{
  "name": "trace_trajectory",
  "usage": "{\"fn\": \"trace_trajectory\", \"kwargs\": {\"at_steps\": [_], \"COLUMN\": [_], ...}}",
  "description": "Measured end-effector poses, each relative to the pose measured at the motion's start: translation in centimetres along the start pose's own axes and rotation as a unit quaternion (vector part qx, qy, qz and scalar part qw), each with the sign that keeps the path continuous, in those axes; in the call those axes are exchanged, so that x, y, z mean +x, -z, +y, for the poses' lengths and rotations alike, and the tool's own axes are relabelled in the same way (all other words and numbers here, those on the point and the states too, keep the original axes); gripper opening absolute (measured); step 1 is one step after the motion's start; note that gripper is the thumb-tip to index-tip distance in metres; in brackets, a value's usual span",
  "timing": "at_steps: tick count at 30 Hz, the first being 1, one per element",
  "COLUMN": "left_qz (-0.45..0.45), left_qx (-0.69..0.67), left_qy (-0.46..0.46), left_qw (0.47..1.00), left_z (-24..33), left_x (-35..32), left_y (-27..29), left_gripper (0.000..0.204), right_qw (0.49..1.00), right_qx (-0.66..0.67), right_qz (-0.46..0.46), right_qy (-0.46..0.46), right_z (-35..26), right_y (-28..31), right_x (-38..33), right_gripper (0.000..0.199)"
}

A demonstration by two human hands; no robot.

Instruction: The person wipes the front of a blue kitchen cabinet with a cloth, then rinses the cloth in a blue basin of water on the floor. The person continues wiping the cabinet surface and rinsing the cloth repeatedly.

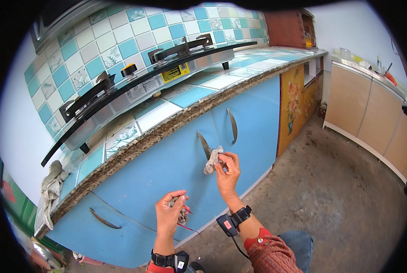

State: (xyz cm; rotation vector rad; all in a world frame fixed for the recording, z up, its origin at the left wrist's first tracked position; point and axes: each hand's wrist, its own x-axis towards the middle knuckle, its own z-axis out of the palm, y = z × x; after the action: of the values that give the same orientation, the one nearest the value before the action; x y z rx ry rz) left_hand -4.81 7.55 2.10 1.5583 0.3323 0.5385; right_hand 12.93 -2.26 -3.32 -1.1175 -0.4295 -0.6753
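Observation:
My right hand [228, 176] pinches a crumpled greyish rag [211, 164] at the lower end of a curved metal handle [204, 142] on a blue cabinet door [167, 166]. The rag covers that end of the handle. Lower and to the left, my left hand [168, 214] is closed round a bunched, patterned grey cloth [183, 215], partly hidden by the fingers. Thin red strings hang from that cloth. A second curved handle [232, 126] is on the neighbouring door, just right of the first.
Above the doors runs a tiled counter [196, 96] with a stone edge, and a gas stove [144, 88] stands tilted-looking on it. Another rag [53, 182] hangs over the counter's left corner. A beige cabinet [364, 104] stands at the right, across the concrete floor [321, 200].

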Motion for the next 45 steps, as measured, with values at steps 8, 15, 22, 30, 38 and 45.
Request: {"fn": "trace_trajectory", "kwargs": {"at_steps": [8,15,22,30,38,45], "left_qz": [-0.002,-0.001,-0.001,-0.013,-0.012,-0.012], "left_qx": [-0.008,-0.021,-0.027,-0.023,-0.042,-0.036], "left_qy": [-0.013,-0.006,0.001,-0.004,-0.005,0.000], "left_qw": [1.000,1.000,1.000,1.000,0.999,0.999], "left_z": [0.3,0.6,0.9,0.5,0.8,0.9], "left_x": [-0.3,-0.5,-0.8,-0.5,-0.5,-0.6], "left_y": [0.3,0.2,0.4,0.4,0.7,0.8], "left_gripper": [0.016,0.016,0.016,0.016,0.016,0.017], "right_qw": [0.997,0.963,0.964,0.966,0.967,0.967], "right_qx": [-0.056,-0.148,-0.176,-0.155,-0.156,-0.152], "right_qz": [-0.040,-0.081,-0.100,-0.096,-0.114,-0.114], "right_qy": [0.046,0.210,0.172,0.182,0.168,0.168], "right_z": [-1.6,-5.0,-4.3,-4.4,-4.6,-5.2], "right_y": [-0.8,-3.2,-2.1,-2.3,-1.5,-3.5], "right_x": [0.0,5.5,5.1,4.1,3.5,6.4], "right_gripper": [0.023,0.020,0.016,0.018,0.016,0.012]}}
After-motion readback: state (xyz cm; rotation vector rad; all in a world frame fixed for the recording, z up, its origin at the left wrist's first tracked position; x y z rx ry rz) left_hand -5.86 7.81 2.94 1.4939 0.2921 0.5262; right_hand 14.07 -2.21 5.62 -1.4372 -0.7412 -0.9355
